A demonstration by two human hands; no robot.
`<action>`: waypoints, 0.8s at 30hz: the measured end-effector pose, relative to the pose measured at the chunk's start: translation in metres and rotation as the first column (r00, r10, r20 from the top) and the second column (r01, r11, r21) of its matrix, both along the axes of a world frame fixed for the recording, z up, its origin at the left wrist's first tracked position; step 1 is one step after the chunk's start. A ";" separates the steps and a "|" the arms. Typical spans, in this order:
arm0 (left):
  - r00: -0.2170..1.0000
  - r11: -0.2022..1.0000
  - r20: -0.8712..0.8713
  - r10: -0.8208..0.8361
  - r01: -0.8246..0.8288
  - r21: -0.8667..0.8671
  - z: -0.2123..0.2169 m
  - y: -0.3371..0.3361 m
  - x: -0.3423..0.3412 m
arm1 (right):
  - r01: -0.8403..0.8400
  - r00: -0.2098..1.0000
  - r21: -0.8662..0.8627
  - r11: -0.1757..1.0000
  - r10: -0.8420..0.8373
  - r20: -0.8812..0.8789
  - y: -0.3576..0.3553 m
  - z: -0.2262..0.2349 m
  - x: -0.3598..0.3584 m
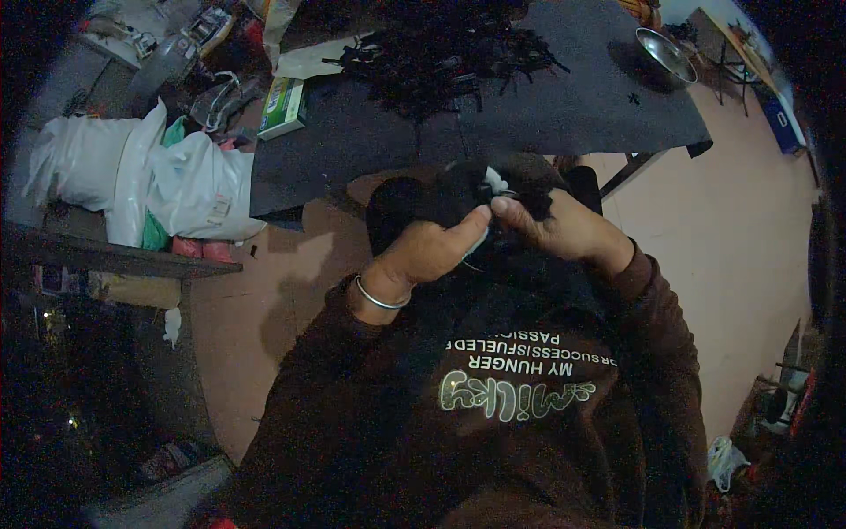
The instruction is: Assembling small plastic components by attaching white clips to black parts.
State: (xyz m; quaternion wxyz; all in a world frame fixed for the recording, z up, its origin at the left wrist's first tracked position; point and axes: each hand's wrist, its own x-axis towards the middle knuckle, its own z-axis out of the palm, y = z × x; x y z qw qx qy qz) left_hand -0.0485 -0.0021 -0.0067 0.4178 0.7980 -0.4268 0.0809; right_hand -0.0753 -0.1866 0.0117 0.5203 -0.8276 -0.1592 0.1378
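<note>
My left hand [430, 251] and my right hand [568, 231] meet over my lap, just in front of the table's near edge. Both are closed, the thumb tips almost touching. Between the fingertips is a small dark piece with a white part [496, 182]; its kind is too dark and small to make out. More black material [535, 201] shows beside the right thumb and index finger. The curled fingers of both hands are mostly hidden. On the dark-covered table [564, 115] ahead lies a heap of thin black strips [432, 62].
A green and white box [284, 109] lies at the table's left edge. At the far right stands a shiny metal bowl [667, 55]. White plastic bags [189, 181] fill a shelf on the left. On the right, a blue box [781, 125] is near the wall.
</note>
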 end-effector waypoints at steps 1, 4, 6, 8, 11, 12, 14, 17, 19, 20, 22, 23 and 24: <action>0.999 1.000 -0.051 -0.015 0.015 0.007 -0.002 0.000 -0.001 | 0.001 1.000 -0.001 1.000 -0.001 -0.003 -0.001 -0.002 0.000; 0.962 0.999 -0.268 -0.046 0.048 0.003 -0.002 0.006 -0.003 | -0.016 0.995 -0.066 0.998 0.009 -0.097 -0.004 -0.006 -0.001; 0.900 0.998 -0.433 -0.054 0.054 -0.012 -0.001 0.006 0.000 | -0.004 1.000 0.098 0.995 0.004 -0.005 0.000 -0.005 0.000; 0.421 0.780 -0.727 -0.542 -0.069 -0.622 0.006 -0.002 0.001 | 0.000 1.000 0.088 0.996 0.002 -0.025 0.000 0.002 -0.002; 0.459 0.875 -0.801 -0.384 -0.095 -0.474 0.001 0.003 0.001 | 0.011 0.996 0.083 0.997 -0.003 -0.094 0.000 0.004 -0.002; 0.457 0.875 -0.803 -0.383 -0.099 -0.473 -0.002 0.002 0.003 | 0.015 0.988 0.086 0.996 -0.002 -0.152 0.000 0.003 0.000; 0.346 0.813 -0.816 -0.463 -0.200 -0.546 -0.005 -0.002 0.006 | 0.035 0.987 0.025 0.999 -0.030 -0.155 0.000 -0.002 0.003; 0.512 0.903 -0.808 -0.291 -0.133 -0.410 0.002 0.000 0.003 | 0.037 0.987 -0.031 0.999 -0.042 -0.152 -0.001 -0.006 0.005; 0.602 0.919 -0.758 -0.253 -0.094 -0.382 -0.004 0.002 0.006 | 0.014 0.989 -0.025 1.000 -0.017 -0.150 0.001 -0.007 0.006; 0.681 0.936 -0.697 -0.223 -0.051 -0.350 -0.007 0.003 0.007 | 0.020 0.989 -0.035 0.999 -0.025 -0.145 0.001 -0.004 0.004; 0.668 0.944 -0.708 -0.229 -0.025 -0.329 -0.009 0.005 0.008 | 0.031 0.989 -0.045 0.999 -0.037 -0.140 0.000 -0.002 0.003; 0.657 0.951 -0.718 -0.229 -0.005 -0.309 -0.011 0.006 0.009 | 0.006 0.984 -0.007 1.000 -0.007 -0.178 -0.001 -0.001 0.004; 0.656 0.951 -0.719 -0.230 -0.004 -0.308 -0.015 0.006 0.009 | -0.016 0.976 0.031 0.999 0.023 -0.216 -0.002 -0.001 0.004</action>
